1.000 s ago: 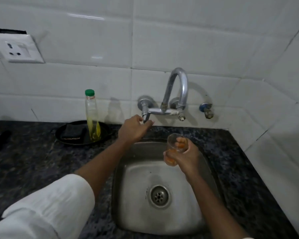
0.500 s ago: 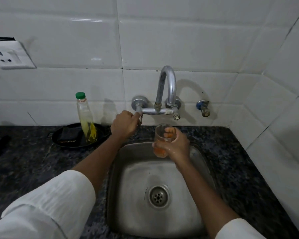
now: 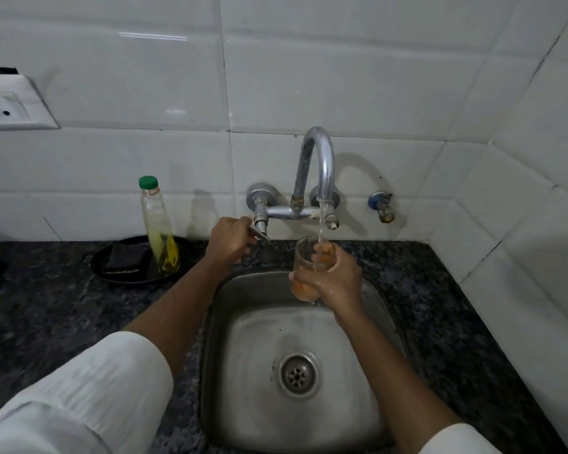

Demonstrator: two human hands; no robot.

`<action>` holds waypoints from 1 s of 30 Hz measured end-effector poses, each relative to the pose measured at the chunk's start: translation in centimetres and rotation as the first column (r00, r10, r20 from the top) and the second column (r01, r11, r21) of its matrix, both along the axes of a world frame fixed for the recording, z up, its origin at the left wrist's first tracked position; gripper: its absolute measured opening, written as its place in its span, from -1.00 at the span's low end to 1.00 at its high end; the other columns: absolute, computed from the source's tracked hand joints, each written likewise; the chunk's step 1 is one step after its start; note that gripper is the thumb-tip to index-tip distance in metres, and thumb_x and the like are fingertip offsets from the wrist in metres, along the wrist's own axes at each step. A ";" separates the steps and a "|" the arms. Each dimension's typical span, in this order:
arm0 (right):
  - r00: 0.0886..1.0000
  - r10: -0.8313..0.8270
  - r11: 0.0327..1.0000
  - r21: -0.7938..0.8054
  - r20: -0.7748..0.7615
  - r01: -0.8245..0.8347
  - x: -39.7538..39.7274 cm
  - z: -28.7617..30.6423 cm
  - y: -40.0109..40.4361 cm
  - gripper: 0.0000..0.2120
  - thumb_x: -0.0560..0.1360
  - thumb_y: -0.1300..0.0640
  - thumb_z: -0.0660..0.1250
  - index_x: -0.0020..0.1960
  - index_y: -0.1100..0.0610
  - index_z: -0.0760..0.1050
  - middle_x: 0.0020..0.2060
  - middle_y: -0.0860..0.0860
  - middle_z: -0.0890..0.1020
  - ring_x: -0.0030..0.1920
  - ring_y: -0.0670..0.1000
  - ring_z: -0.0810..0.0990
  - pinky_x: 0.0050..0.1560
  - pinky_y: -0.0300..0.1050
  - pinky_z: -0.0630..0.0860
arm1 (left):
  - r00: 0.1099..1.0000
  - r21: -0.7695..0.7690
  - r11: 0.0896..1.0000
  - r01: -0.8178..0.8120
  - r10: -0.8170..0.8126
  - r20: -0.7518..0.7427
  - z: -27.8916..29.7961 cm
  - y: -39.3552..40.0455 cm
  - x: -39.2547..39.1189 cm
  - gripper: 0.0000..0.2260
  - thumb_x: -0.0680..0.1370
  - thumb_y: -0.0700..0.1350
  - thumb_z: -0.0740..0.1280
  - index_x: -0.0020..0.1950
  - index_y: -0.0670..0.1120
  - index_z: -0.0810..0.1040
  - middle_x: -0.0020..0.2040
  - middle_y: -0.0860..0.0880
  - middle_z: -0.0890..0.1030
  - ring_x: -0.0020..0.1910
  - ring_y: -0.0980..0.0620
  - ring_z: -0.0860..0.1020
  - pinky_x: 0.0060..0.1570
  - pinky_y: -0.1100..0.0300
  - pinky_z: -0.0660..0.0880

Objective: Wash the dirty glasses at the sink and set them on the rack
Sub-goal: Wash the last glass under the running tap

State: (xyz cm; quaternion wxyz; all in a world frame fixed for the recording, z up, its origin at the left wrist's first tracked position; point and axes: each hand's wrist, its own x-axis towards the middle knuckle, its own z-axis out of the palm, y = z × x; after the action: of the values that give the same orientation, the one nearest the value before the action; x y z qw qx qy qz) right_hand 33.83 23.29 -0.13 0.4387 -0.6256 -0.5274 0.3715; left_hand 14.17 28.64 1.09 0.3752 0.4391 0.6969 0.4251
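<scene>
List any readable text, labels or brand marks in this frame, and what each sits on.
None readable.
The bottle with the green cap carries no visible label.
The glass, tap and wall socket show no print or markings.

The right hand point(image 3: 336, 278) grips an upright glass point(image 3: 304, 268) under the tap point(image 3: 318, 165) spout above the sink point(image 3: 302, 355), a thin water stream enters the glass, and the left hand point(image 3: 228, 240) holds the tap handle point(image 3: 259, 232).
</scene>
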 end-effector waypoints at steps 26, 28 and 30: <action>0.464 0.468 0.799 -0.136 0.752 -0.586 2.3 0.8 -0.8 -0.84 0.55 0.04 0.29 -0.01 0.13 0.53 -0.09 0.04 0.60 -0.14 0.03 0.58 -0.11 0.06 0.57 | 0.412 -0.120 0.948 0.294 -0.012 0.911 -7.9 -5.0 7.1 -0.54 0.60 0.16 0.27 0.28 -0.18 0.54 0.11 -0.21 0.63 -0.02 -0.07 0.62 0.00 0.05 0.61; 0.707 0.446 0.867 -0.069 0.549 -0.493 0.6 0.3 -0.5 -0.84 0.54 0.15 0.28 -0.16 0.17 0.57 -0.20 0.10 0.63 -0.22 0.07 0.62 -0.16 0.07 0.59 | 0.384 -0.082 0.970 0.230 -0.013 0.923 -8.3 -5.3 7.4 -0.56 0.59 0.16 0.28 0.18 -0.20 0.60 0.01 -0.18 0.63 -0.13 -0.03 0.62 -0.09 0.11 0.61; 0.956 0.273 0.962 -0.040 0.110 -0.270 -1.2 -0.3 -0.4 -0.81 0.51 0.25 0.29 -0.20 0.14 0.64 -0.21 0.12 0.69 -0.23 0.07 0.67 -0.22 0.02 0.61 | 0.247 -0.036 0.989 0.146 -0.001 0.969 -9.4 -5.8 8.2 -0.58 0.60 0.10 0.26 0.14 -0.25 0.62 0.02 -0.23 0.64 -0.20 -0.04 0.63 -0.19 0.16 0.63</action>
State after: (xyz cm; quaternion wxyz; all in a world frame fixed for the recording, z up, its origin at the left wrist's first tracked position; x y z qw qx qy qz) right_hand 32.64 22.87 -0.41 0.3449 -0.5730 -0.6279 0.3980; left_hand 22.41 22.83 -8.26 0.7678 0.0961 0.3236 0.5445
